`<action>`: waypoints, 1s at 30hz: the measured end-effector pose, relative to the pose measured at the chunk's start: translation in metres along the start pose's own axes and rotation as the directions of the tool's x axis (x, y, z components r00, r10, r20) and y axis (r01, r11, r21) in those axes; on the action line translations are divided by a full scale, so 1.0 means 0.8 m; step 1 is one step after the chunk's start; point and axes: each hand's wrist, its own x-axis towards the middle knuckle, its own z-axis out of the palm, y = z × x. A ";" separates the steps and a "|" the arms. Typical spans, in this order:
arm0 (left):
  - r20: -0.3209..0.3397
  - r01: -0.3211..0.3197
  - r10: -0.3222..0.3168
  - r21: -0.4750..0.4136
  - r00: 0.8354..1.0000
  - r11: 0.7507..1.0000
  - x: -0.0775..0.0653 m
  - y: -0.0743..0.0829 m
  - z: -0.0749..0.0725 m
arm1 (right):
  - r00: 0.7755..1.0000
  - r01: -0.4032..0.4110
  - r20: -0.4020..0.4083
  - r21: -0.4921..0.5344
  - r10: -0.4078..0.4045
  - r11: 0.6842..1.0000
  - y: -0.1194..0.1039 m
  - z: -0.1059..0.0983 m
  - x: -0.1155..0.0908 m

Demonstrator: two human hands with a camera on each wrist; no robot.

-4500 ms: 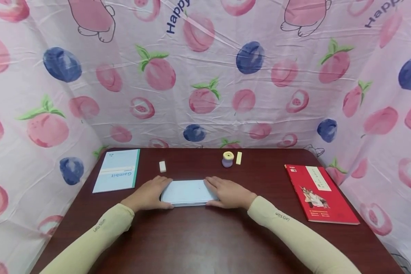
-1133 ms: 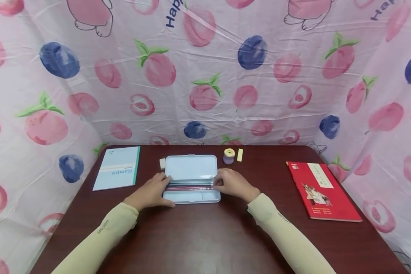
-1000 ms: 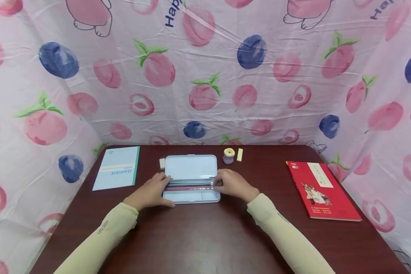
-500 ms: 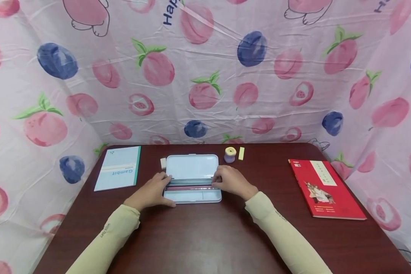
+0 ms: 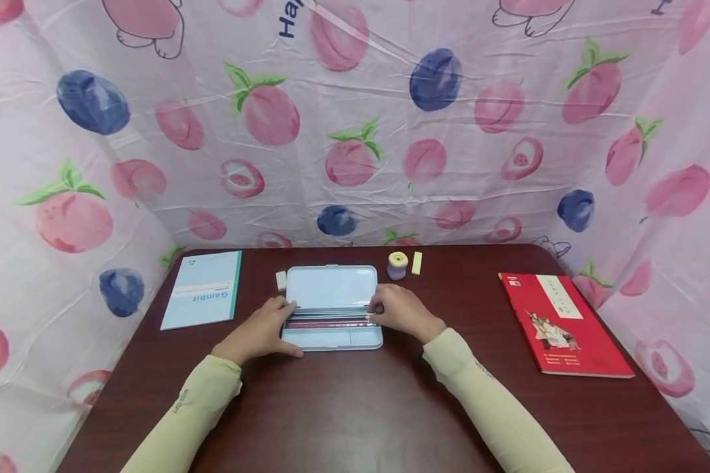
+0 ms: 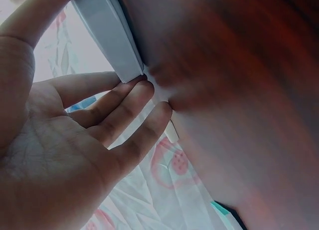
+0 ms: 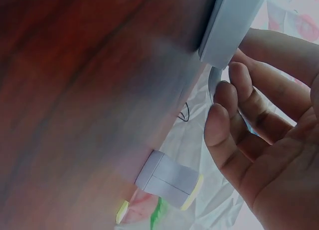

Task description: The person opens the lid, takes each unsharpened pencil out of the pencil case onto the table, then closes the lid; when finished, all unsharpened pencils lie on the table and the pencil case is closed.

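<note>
A pale blue pencil case (image 5: 331, 287) lies open at the table's middle, its lid folded back. Several pencils (image 5: 325, 323), dark red ones among them, lie lengthwise inside. My left hand (image 5: 260, 332) rests against the case's left end, fingers spread and touching it; in the left wrist view the fingertips meet the end wall (image 6: 112, 38). Over the right end, my right hand (image 5: 405, 312) has its thumb and index at the pencil ends and seems to pinch one. The right wrist view shows its other fingers (image 7: 219, 122) curled beside the case, the pinch itself hidden.
A white eraser (image 5: 281, 281) touches or nearly touches the lid's left side. Behind on the right stand a yellow-and-purple spool-shaped item (image 5: 397, 266) and a small yellow strip (image 5: 417, 263). A Gambit notebook (image 5: 204, 289) lies left, a red book (image 5: 562, 328) right.
Earlier the case was closed with a hand at each end; now its lid is back and the pencils show. Over the last second the right fingers shift slightly at the pencil ends; the left hand stays.
</note>
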 end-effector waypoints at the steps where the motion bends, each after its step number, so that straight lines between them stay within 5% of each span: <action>1: -0.002 -0.004 0.004 0.002 1.000 1.000 0.000 0.000 0.000 | 1.000 -0.003 0.002 -0.002 0.003 1.000 0.000 0.000 0.000; 21: -0.011 -0.008 0.008 -0.011 1.000 1.000 0.004 0.003 -0.002 | 0.999 -0.041 0.010 0.013 0.041 0.999 0.001 -0.001 0.000; 30: -0.007 -0.005 0.005 -0.007 1.000 1.000 -0.001 -0.001 0.002 | 1.000 0.006 0.007 0.014 -0.006 1.000 -0.002 0.002 -0.001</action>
